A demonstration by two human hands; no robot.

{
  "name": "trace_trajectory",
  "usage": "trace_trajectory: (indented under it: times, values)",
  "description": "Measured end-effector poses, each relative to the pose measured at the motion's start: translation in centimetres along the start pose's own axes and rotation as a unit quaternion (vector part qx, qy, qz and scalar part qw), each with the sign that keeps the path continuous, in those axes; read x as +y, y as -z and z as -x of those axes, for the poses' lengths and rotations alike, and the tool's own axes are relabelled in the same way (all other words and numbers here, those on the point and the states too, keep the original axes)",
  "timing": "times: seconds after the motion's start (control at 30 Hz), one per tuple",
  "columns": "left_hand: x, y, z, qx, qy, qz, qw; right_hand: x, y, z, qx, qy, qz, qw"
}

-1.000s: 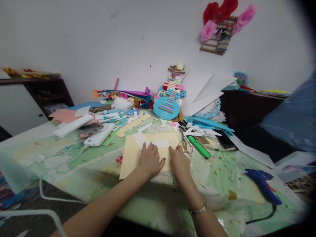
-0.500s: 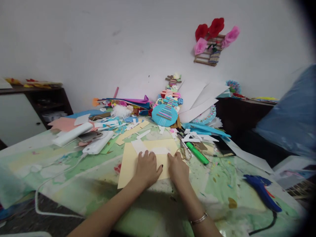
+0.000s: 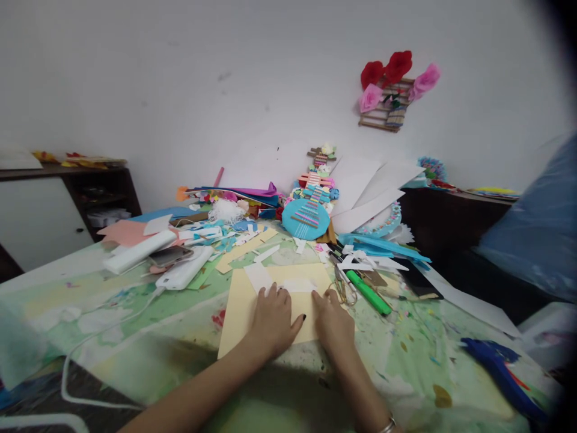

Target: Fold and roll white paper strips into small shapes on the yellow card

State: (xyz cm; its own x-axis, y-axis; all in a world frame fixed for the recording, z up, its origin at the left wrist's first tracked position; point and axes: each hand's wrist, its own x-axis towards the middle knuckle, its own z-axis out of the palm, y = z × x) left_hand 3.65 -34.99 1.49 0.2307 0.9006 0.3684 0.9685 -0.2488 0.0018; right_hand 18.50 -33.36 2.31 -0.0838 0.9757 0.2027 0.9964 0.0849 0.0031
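Note:
My left hand (image 3: 272, 320) lies flat, fingers stretched out, on a cream sheet of card (image 3: 238, 313) on the green paint-stained table (image 3: 135, 337). My right hand (image 3: 333, 322) rests beside it on the same sheet, fingers forward and pressed down. Both sets of fingertips touch a small white paper piece (image 3: 298, 284) lying on the card. A second white strip (image 3: 258, 278) lies at the card's upper left, near my left fingertips.
Scissors (image 3: 345, 290) and a green marker (image 3: 367, 293) lie just right of the card. A white power bank (image 3: 184, 268) with cable sits to the left. A blue glue gun (image 3: 500, 370) is at the right. Coloured paper scraps and a blue paper guitar (image 3: 306, 216) crowd the far side.
Both hands stay pressed on the white piece on the card. The view has shifted slightly, so everything sits a little lower in the picture.

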Motion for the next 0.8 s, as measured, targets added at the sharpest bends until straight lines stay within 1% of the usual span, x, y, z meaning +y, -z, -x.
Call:
trace_trajectory:
  times: [0.1, 0.17, 0.27, 0.33, 0.4, 0.47, 0.53, 0.57, 0.6, 0.63, 0.7, 0.8]
  values:
    - [-0.3, 0.0, -0.1, -0.013, 0.000, 0.005, 1.000, 0.0, -0.1, 0.1, 0.004, -0.005, -0.012, 1.000]
    - [-0.7, -0.1, -0.2, -0.028, -0.002, 0.012, 1.000, 0.1, -0.2, 0.3, 0.004, -0.009, -0.038, 0.999]
    - [-1.5, -0.2, -0.1, -0.056, -0.009, 0.022, 0.998, 0.7, 0.3, 0.0, 0.025, 0.013, -0.137, 0.990]
    - [-2.3, 0.0, -0.3, -0.086, -0.022, 0.031, 0.996, 1.4, 1.2, -1.0, 0.059, 0.039, -0.215, 0.974]
    - [-3.3, 0.3, -0.6, -0.124, -0.048, 0.041, 0.990, 2.2, 2.3, -2.9, 0.078, 0.042, -0.251, 0.964]
    - [-4.6, 0.6, -1.3, -0.163, -0.084, 0.051, 0.982, 2.8, 3.1, -5.4, 0.037, 0.040, -0.256, 0.965]
    - [-6.0, 0.9, -2.2, -0.188, -0.125, 0.064, 0.972, 2.8, 3.4, -8.2, -0.048, 0.052, -0.280, 0.957]
    - [-6.6, 1.0, -2.7, -0.198, -0.150, 0.069, 0.966, 2.6, 3.2, -9.5, -0.105, 0.039, -0.310, 0.944]
    - [-7.3, 1.1, -3.2, -0.210, -0.182, 0.073, 0.958, 2.3, 2.9, -10.6, -0.131, 0.034, -0.320, 0.938]
    - [-7.9, 1.1, -3.7, -0.219, -0.211, 0.076, 0.950, 1.8, 2.4, -11.5, -0.148, 0.029, -0.327, 0.933]
    - [-8.8, 1.0, -4.8, -0.216, -0.259, 0.082, 0.938, 0.6, 1.4, -12.8, -0.185, 0.016, -0.350, 0.918]
    - [-9.7, 0.9, -6.2, -0.204, -0.323, 0.096, 0.919, -1.0, 0.3, -13.6, -0.228, 0.001, -0.385, 0.894]
